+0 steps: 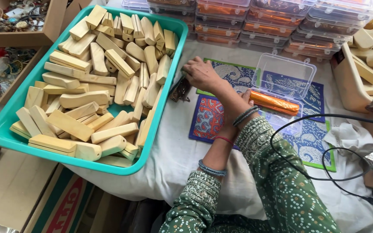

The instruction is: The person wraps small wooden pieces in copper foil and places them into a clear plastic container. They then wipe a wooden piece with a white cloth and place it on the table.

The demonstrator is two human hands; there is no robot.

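Orange foil-wrapped roll in one clear box (lid up), right hand touching, left hand fingers curled on dark trinkets.

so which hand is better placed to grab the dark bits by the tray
Right hand: it rests on the dark bits beside the teal tray. The left hand, mostly hidden under that forearm, is at the orange-wrapped bar.

Small dark metal bits, bunched, lie on white-cloth table just beside teal tray's right wall, under a hand. Orange foil-wrapped bar, lengthwise, sits in open clear box near table's middle.
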